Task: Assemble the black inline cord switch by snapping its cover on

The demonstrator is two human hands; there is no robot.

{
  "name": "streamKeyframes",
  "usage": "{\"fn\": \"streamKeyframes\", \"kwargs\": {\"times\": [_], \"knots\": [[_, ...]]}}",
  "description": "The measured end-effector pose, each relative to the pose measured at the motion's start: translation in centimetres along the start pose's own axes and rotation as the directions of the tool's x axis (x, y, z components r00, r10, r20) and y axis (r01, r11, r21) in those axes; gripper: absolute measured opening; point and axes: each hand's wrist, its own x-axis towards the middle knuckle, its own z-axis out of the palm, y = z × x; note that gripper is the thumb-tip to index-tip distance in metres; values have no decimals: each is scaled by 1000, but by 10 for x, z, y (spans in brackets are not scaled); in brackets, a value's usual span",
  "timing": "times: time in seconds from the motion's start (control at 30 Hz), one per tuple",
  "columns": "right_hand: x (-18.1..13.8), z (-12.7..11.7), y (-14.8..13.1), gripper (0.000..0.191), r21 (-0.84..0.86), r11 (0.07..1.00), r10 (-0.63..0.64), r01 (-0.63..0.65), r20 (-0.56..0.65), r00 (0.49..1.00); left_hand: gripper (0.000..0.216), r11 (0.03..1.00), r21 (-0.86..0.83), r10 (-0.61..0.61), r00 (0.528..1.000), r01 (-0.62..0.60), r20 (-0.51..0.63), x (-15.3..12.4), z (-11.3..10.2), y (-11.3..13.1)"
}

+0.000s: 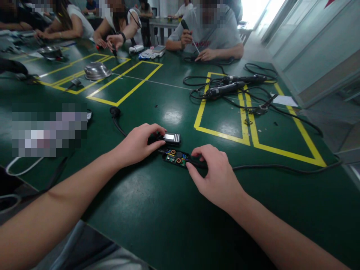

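A small black plastic case lies open on the green table in front of me. Its lower half (176, 158) exposes a circuit board with copper coils and coloured wires. My right hand (215, 170) has thumb and fingers closed about that half's right end, where a black cable (270, 166) leads off to the right. Just behind sits the black cover (176, 139), bearing a pale label. My left hand (139, 144) pinches the cover's left end between thumb and fingers. A black cord with a plug (114, 111) runs behind my left hand.
Two black electric screwdrivers (226, 90) with tangled cables lie at the back right on the green table (135, 202). A metal bowl (97, 71) stands at the back left. A blurred-out object (50, 129) lies left. Across the table a person (206, 33) holds a screwdriver (189, 32).
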Motion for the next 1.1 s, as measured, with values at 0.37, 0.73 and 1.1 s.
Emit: {"fn": "streamKeyframes", "kwargs": {"times": [0.37,0.73,1.1], "knots": [[1,-2,-2,5,52,999,5,-9,83,997,13,973,-20,230,959,-230,168,-9,-11,15],[0,-2,-3,5,66,998,-11,10,11,1000,13,981,-74,188,965,-177,185,-11,-14,17],[2,-5,-7,16,133,991,23,-17,-44,999,15,972,-126,220,960,-200,173,-9,-19,15]]}}
